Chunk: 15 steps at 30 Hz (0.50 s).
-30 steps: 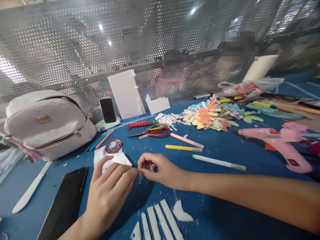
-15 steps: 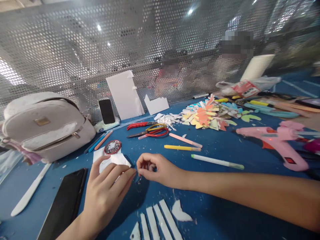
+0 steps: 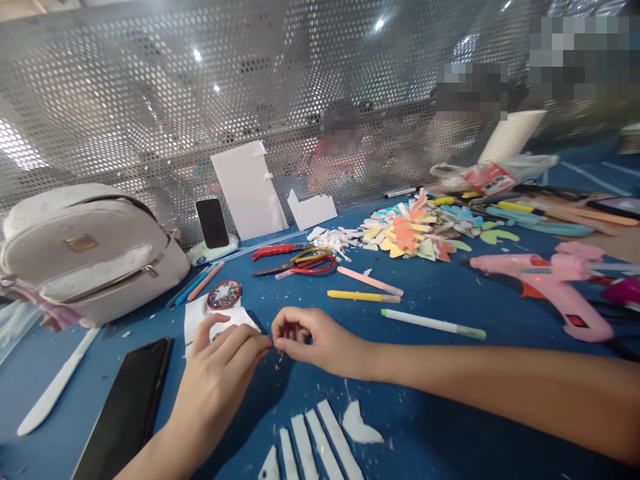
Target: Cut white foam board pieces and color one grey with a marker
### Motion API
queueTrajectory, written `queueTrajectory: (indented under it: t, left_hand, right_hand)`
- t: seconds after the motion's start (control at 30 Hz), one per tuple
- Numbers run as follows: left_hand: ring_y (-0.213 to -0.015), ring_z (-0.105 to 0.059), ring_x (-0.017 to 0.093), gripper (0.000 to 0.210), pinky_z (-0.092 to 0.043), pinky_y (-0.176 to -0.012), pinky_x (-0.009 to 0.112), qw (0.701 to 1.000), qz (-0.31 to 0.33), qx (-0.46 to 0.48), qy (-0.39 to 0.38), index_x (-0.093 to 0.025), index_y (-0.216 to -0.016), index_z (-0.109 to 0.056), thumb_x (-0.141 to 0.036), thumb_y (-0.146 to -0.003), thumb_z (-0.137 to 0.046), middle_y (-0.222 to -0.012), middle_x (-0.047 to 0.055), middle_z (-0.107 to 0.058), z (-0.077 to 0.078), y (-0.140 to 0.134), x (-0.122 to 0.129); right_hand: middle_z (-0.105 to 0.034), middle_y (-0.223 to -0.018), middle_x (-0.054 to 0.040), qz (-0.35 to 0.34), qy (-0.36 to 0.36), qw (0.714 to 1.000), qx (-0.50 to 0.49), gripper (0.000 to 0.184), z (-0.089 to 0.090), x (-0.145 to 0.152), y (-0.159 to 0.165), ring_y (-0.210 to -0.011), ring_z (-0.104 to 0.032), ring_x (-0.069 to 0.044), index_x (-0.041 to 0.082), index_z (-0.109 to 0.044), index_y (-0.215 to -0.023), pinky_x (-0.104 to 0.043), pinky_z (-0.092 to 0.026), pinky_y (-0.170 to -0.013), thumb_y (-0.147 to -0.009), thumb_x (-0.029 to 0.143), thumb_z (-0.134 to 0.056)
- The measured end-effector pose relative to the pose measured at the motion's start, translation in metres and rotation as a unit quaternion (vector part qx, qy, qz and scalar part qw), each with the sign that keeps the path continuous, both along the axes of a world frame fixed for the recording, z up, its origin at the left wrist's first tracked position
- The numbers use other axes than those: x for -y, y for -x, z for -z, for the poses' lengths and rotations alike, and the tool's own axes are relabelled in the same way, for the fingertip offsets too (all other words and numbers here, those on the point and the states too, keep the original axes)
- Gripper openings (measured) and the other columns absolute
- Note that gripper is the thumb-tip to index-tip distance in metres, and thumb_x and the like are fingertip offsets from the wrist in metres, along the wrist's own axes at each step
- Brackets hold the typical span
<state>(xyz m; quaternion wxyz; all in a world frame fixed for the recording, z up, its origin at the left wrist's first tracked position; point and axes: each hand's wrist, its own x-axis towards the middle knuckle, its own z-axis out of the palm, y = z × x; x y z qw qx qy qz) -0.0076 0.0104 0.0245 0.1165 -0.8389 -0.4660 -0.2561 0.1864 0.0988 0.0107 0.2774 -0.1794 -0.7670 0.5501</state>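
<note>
One left hand (image 3: pixel 213 381) and one right hand (image 3: pixel 320 341) bring curled fingertips close together; whether either pinches anything cannot be told. Paper (image 3: pixel 246 320), just beyond the left, is probably light, easily creased: lift by an edge. Strips (image 3: pixel 341 439), nearer the wearer, look light, perhaps fragile: hold mid-length.

left forearm (image 3: pixel 165 443) angled up from the view's bottom edge | left hand (image 3: pixel 217 373) back upward, fingers (image 3: pixel 239 341) bent, outermost one spread apart | right forearm (image 3: pixel 475 373) extending from the right edge, nearly level | right hand (image 3: pixel 320 339) curled loosely, thumb (image 3: pixel 296 350) toward index finger (image 3: pixel 290 316) | both hands' fingertips close together, contact hard to judge
</note>
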Motion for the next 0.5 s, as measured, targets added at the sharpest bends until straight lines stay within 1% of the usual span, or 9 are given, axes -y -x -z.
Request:
queueTrajectory:
  t: [0.1, 0.23, 0.4, 0.5]
  left_hand:
    - [-0.078, -0.062, 0.016, 0.021, -0.031, -0.094, 0.036, 0.996, 0.010, 0.058, 0.065, -0.024, -0.100, -0.059, -0.010, -0.101, -0.044, -0.088, -0.002, -0.069, 0.0013, 0.0005, -0.0022]
    - [-0.075, -0.056, 0.018, 0.021, -0.035, -0.086, 0.036, 0.977, 0.005, 0.148, 0.152, -0.024, -0.096, -0.059, -0.016, -0.102, -0.040, -0.085, -0.001, -0.066, 0.0011, -0.0013, -0.0015]
    - [-0.081, -0.056, 0.019, 0.019, -0.036, -0.082, 0.033, 0.957, 0.010, 0.194, 0.215, -0.024, -0.094, -0.061, -0.020, -0.102, -0.044, -0.085, -0.001, -0.065, 0.0001, -0.0033, -0.0004]
    - [-0.083, -0.055, 0.019, 0.019, -0.037, -0.082, 0.033, 0.949, 0.006, 0.213, 0.234, -0.024, -0.092, -0.061, -0.022, -0.102, -0.045, -0.086, -0.001, -0.065, 0.0008, -0.0029, 0.0002]
  right_hand:
    - [-0.055, -0.075, 0.0034, 0.002, 0.000, 1.000, -0.002, 0.007, -0.0003, 0.0000, -0.0002, -0.062, -0.043, -0.010, 0.017, -0.058, -0.088, -0.022, -0.036, -0.059, -0.092, 0.024, -0.059]
    - [-0.055, -0.074, 0.0035, 0.004, -0.002, 1.000, -0.004, 0.007, -0.0006, 0.0003, -0.0006, -0.061, -0.044, -0.010, 0.017, -0.058, -0.088, -0.022, -0.037, -0.058, -0.091, 0.023, -0.059]
    - [-0.056, -0.074, 0.0034, 0.004, -0.004, 1.000, -0.008, 0.004, 0.0001, 0.0002, -0.0008, -0.062, -0.046, -0.010, 0.017, -0.058, -0.088, -0.022, -0.038, -0.059, -0.090, 0.020, -0.059]
    - [-0.056, -0.074, 0.0034, 0.004, -0.004, 1.000, -0.009, 0.004, 0.0010, -0.0002, -0.0004, -0.062, -0.046, -0.010, 0.017, -0.058, -0.087, -0.021, -0.038, -0.058, -0.090, 0.020, -0.059]
